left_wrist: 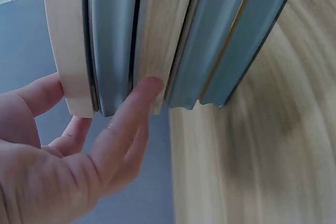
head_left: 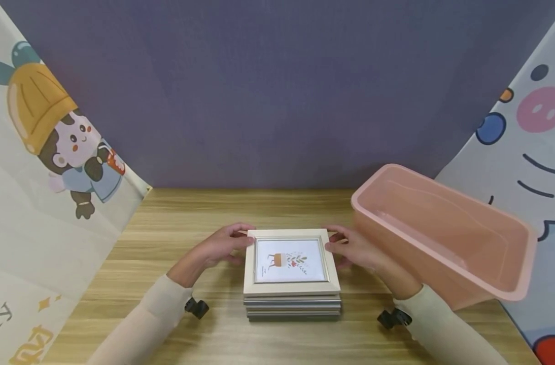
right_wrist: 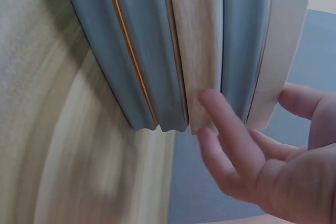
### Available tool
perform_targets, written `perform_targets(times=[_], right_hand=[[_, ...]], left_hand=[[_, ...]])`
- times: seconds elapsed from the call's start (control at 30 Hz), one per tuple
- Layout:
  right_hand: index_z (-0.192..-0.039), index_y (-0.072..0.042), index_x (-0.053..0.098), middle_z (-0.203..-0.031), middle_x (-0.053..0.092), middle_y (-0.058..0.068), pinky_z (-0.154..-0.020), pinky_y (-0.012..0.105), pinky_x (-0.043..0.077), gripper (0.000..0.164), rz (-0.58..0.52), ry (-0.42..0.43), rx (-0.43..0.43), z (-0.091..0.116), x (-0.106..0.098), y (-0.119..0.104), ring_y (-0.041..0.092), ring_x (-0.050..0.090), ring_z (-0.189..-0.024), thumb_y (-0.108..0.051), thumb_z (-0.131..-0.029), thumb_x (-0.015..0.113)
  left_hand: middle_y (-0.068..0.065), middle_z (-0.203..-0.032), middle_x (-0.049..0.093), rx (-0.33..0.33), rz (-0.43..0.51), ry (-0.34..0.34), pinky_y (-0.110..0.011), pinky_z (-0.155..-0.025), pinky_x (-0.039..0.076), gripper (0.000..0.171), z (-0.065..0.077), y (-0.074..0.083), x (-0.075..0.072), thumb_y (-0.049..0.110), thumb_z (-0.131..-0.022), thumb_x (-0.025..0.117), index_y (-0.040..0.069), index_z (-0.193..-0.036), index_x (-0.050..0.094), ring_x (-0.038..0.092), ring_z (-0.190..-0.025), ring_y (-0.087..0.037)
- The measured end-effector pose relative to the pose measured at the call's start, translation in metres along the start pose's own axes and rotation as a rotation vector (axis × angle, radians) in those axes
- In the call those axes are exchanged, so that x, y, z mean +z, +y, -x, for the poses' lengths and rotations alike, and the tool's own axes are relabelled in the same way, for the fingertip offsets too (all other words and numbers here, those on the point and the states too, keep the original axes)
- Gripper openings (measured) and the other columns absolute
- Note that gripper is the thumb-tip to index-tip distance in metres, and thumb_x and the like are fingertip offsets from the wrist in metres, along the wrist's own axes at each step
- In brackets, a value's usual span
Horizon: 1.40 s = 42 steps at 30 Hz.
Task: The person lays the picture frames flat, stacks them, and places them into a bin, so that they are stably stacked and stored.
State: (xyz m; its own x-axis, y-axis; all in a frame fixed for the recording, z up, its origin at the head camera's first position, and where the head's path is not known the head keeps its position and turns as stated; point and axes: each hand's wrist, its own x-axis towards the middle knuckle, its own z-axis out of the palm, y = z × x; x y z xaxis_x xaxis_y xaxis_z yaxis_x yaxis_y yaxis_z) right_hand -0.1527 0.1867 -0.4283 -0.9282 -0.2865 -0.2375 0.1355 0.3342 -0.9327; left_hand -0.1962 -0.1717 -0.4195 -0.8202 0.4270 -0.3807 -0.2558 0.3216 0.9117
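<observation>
A stack of picture frames lies flat on the table. Its top frame (head_left: 292,290) is cream and holds a print of a plant in an orange pot. Below come grey-blue frames (left_wrist: 113,35) and a wood-toned frame (left_wrist: 165,30), their edges flush or nearly so. Around the far left corner, my left hand (head_left: 219,248) touches the stack, one fingertip against the wood-toned edge. My right hand (head_left: 358,249) mirrors it at the far right corner, a fingertip on the same wood-toned frame (right_wrist: 195,40). Both hands have gently bent, spread fingers.
A pink plastic bin (head_left: 396,241) stands at an angle to the right, close to my right forearm. The wood-grain table (head_left: 191,208) meets a dark purple-grey back panel (head_left: 277,101). Cartoon-printed sheets (head_left: 26,192) flank both sides.
</observation>
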Motion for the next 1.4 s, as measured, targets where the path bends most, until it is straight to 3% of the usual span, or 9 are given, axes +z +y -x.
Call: perform_targets(times=[0.27, 0.53, 0.7, 0.83, 0.93, 1.1, 1.23, 1.4], right_hand=[[-0.156, 0.000, 0.031, -0.139, 0.040, 0.034, -0.073, 0.047, 0.065, 0.063, -0.099, -0.001, 0.022, 0.000, 0.001, 0.007, 0.028, 0.066, -0.096, -0.014, -0.103, 0.060], [-0.157, 0.000, 0.030, -0.141, 0.040, 0.034, -0.079, 0.048, 0.064, 0.064, -0.079, -0.008, 0.004, -0.004, -0.003, 0.011, 0.029, 0.064, -0.102, -0.016, -0.103, 0.061], [-0.152, 0.004, 0.038, -0.144, 0.044, 0.036, -0.085, 0.052, 0.062, 0.057, 0.058, 0.019, -0.096, 0.002, -0.014, 0.002, 0.040, 0.061, -0.116, -0.014, -0.102, 0.060], [-0.144, 0.004, 0.050, -0.139, 0.055, 0.029, -0.086, 0.038, 0.061, 0.047, 0.223, 0.105, -0.203, 0.017, -0.029, -0.013, 0.041, 0.061, -0.119, -0.012, -0.101, 0.061], [-0.139, -0.002, 0.057, -0.133, 0.064, 0.020, -0.089, 0.025, 0.056, 0.042, 0.334, 0.180, -0.241, 0.034, -0.042, -0.032, 0.034, 0.063, -0.119, -0.017, -0.101, 0.063], [-0.140, -0.010, 0.060, -0.127, 0.068, 0.012, -0.088, 0.015, 0.051, 0.040, 0.506, 0.282, -0.309, 0.059, -0.069, -0.056, 0.018, 0.064, -0.109, -0.019, -0.101, 0.064], [-0.137, -0.012, 0.062, -0.121, 0.069, 0.011, -0.081, 0.013, 0.051, 0.038, 0.569, 0.330, -0.346, 0.069, -0.092, -0.056, 0.000, 0.060, -0.096, -0.018, -0.100, 0.066], [-0.134, -0.009, 0.065, -0.121, 0.069, 0.013, -0.078, 0.011, 0.049, 0.037, 0.623, 0.345, -0.357, 0.074, -0.119, -0.047, -0.010, 0.056, -0.091, -0.015, -0.098, 0.069]], left_hand=[[-0.017, -0.133, 0.062, 0.003, 0.085, -0.049, -0.041, -0.080, 0.063, 0.050, -0.005, -0.012, 0.002, 0.029, -0.106, 0.054, 0.014, -0.152, 0.042, 0.066, -0.111, -0.025], [-0.015, -0.128, 0.062, -0.011, 0.115, -0.035, -0.040, -0.079, 0.063, 0.052, -0.008, -0.016, 0.002, 0.027, -0.106, 0.055, 0.014, -0.154, 0.040, 0.065, -0.106, -0.024], [-0.014, -0.126, 0.063, -0.002, 0.132, -0.047, -0.041, -0.080, 0.063, 0.053, -0.010, -0.016, 0.001, 0.027, -0.105, 0.055, 0.013, -0.154, 0.039, 0.066, -0.105, -0.023], [-0.014, -0.126, 0.064, 0.005, 0.136, -0.053, -0.041, -0.081, 0.063, 0.054, -0.010, -0.014, 0.001, 0.027, -0.105, 0.055, 0.012, -0.155, 0.039, 0.067, -0.105, -0.022], [-0.014, -0.126, 0.064, 0.009, 0.138, -0.055, -0.041, -0.081, 0.063, 0.055, -0.009, -0.012, 0.000, 0.028, -0.106, 0.055, 0.012, -0.155, 0.038, 0.067, -0.104, -0.021], [-0.014, -0.125, 0.063, 0.007, 0.146, -0.054, -0.042, -0.083, 0.063, 0.056, -0.008, -0.008, 0.000, 0.027, -0.105, 0.055, 0.011, -0.155, 0.037, 0.066, -0.104, -0.022], [-0.014, -0.126, 0.063, 0.005, 0.150, -0.056, -0.043, -0.084, 0.063, 0.055, -0.009, -0.006, 0.002, 0.026, -0.105, 0.055, 0.011, -0.155, 0.038, 0.066, -0.105, -0.022], [-0.014, -0.127, 0.063, 0.002, 0.155, -0.062, -0.043, -0.084, 0.063, 0.055, -0.013, -0.008, 0.003, 0.026, -0.106, 0.055, 0.011, -0.155, 0.037, 0.066, -0.106, -0.023]])
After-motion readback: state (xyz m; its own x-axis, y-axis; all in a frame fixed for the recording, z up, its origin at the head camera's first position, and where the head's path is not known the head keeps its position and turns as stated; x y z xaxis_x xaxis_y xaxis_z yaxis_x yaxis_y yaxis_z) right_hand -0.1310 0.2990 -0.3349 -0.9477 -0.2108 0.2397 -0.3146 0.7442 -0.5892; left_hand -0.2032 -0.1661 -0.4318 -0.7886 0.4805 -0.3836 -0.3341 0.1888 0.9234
